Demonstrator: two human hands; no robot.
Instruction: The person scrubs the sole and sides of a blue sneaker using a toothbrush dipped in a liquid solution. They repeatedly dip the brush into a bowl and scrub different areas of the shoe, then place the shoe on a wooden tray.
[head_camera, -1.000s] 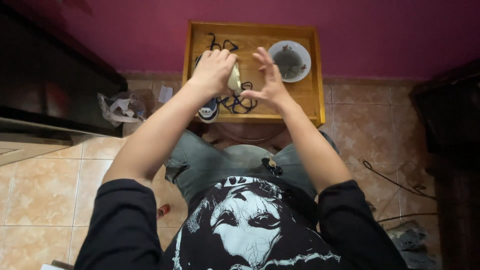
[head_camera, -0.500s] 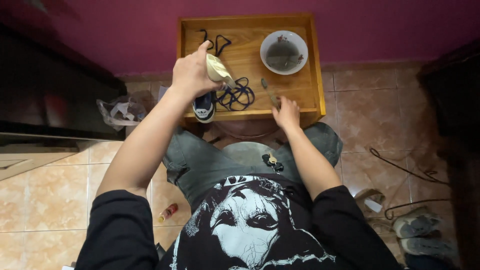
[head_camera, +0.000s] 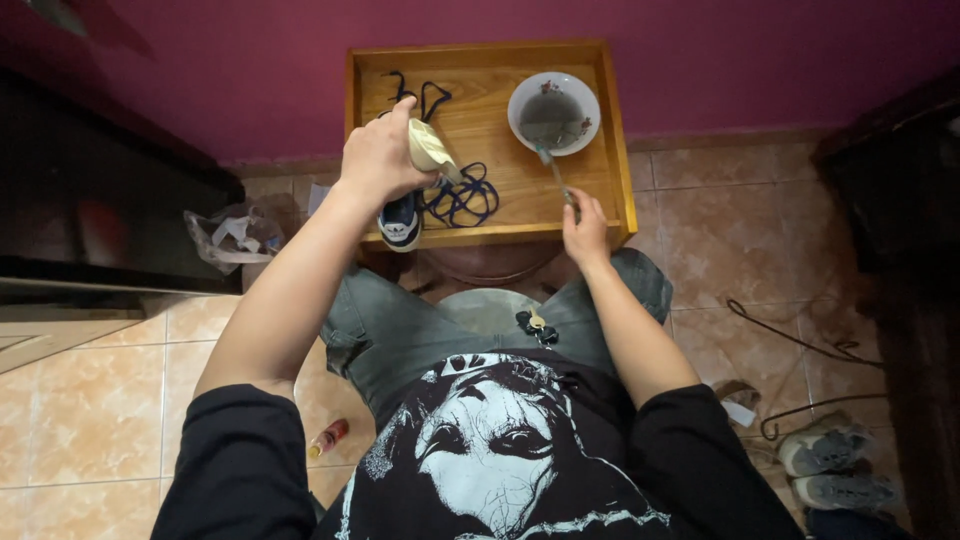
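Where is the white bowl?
The bowl sits at the far right corner of the wooden tray by the purple wall, just beyond the right hand, whose brush reaches into it.

- Shoe (head_camera: 402, 220): navy with white stripes, cream inner lining.
- Laces (head_camera: 462, 198): dark blue.
- Bowl (head_camera: 553, 112): white, holding murky grey liquid.
- Counter (head_camera: 500, 150): honey-brown wood grain.
- Wall (head_camera: 250, 80): magenta.
- Floor tiles (head_camera: 90, 420): mottled peach-beige.

The wooden tabletop (head_camera: 480, 125) has a raised rim. A white bowl (head_camera: 553, 112) of dark water sits at its far right. Dark blue laces (head_camera: 458, 197) lie tangled near the middle, another dark lace (head_camera: 420, 93) at the far left.
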